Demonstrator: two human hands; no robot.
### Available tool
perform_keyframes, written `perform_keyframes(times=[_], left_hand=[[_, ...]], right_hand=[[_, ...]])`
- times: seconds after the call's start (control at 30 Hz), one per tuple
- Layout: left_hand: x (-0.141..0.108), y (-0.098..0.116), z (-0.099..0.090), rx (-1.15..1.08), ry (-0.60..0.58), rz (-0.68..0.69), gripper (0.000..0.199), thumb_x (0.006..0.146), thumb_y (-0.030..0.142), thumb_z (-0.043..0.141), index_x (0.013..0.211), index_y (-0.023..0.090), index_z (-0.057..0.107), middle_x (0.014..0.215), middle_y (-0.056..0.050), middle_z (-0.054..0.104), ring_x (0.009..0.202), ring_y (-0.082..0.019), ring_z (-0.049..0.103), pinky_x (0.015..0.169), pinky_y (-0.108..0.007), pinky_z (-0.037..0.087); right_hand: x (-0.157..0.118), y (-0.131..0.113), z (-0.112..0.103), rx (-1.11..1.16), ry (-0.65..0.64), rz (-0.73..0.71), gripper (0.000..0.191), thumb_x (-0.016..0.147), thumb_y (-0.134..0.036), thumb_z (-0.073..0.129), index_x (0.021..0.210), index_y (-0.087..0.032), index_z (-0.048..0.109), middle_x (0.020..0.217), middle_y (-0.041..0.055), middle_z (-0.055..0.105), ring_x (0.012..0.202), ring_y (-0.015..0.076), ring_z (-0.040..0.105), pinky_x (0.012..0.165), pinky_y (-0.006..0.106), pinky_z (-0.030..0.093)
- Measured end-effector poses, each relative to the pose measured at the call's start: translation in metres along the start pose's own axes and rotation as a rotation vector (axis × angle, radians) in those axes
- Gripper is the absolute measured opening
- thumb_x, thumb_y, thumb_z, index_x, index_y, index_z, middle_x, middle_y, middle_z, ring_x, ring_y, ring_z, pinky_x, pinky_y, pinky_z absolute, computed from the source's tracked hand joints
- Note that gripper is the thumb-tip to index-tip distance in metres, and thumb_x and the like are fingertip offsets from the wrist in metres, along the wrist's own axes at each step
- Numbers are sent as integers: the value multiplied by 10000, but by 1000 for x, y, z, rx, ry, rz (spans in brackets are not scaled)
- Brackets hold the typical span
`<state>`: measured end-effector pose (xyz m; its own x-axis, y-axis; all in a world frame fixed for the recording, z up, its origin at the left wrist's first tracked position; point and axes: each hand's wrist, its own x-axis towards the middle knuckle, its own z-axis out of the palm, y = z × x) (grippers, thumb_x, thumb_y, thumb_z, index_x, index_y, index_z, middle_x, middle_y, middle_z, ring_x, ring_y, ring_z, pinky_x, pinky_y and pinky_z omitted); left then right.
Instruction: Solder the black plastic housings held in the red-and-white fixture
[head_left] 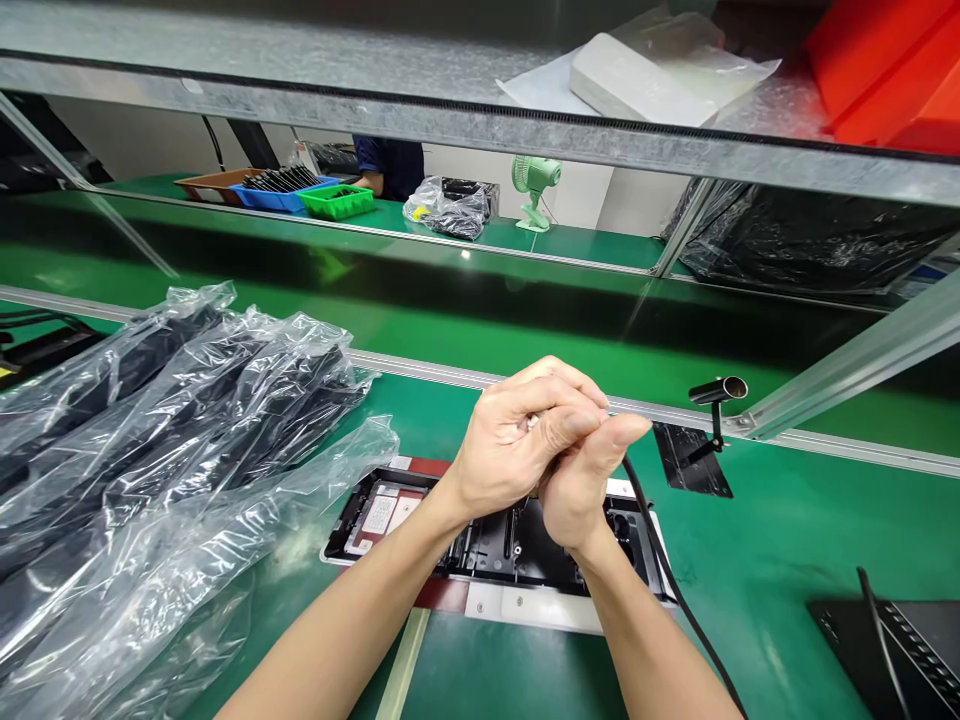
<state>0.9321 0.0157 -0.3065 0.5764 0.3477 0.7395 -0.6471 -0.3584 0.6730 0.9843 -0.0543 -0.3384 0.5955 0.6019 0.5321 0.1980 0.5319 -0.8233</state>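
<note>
My left hand (510, 440) and my right hand (581, 490) meet above a long black plastic housing (544, 555). Thumb and fingers of the left are pinched together near the right thumb, and a small whitish bit shows within the curled fingers; what it is, I cannot make out. A black cable (660, 555) comes out from behind my closed right hand and runs down to the lower right. Its end is hidden by the fingers. Below, the open housing lies on a dark red and white fixture (442, 597), partly covered by my hands and forearms.
Plastic-bagged black parts (225, 400) fill the left of the green bench. At right stand a small black tube holder (718, 392) and a slotted black plate (900, 640). A metal shelf (420, 110) crosses overhead. Beyond are bins (337, 202), a fan (534, 185) and a person (390, 165).
</note>
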Motion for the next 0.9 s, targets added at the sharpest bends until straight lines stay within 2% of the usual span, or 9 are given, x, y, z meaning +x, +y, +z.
perform_keyframes(times=[0.23,0.4,0.53,0.73,0.9], left_hand=[[-2,0,7,-10,17,-48,296,972,405,628,853,179,778,913,-101,726,918,-223,693,778,-381,580],[-4,2,7,23,52,-37,294,976,398,623,848,184,779,943,-103,735,950,-222,696,785,-367,586],[-4,2,7,20,56,-40,299,984,383,613,860,171,784,930,-105,730,928,-214,695,781,-360,582],[-3,1,5,25,91,-51,297,986,375,610,828,180,769,886,-82,698,829,-184,673,740,-344,568],[-3,0,4,5,109,-34,276,984,346,616,813,181,757,848,-69,686,795,-174,664,710,-334,555]], right_hand=[[0,-4,-3,-32,43,28,671,951,-766,225,730,-240,580,801,64,643,796,216,650,688,372,535],[-1,-5,-1,-51,31,28,694,977,-727,178,762,-241,625,805,66,650,810,217,648,688,379,536],[0,-8,0,-97,10,3,688,986,-707,160,803,-251,643,785,74,660,843,234,653,722,401,544],[5,-10,3,-127,31,13,575,979,-718,222,819,-269,543,813,60,676,840,235,675,691,392,544],[5,-10,4,-164,10,3,625,978,-722,195,782,-273,583,811,62,691,836,237,676,698,396,544]])
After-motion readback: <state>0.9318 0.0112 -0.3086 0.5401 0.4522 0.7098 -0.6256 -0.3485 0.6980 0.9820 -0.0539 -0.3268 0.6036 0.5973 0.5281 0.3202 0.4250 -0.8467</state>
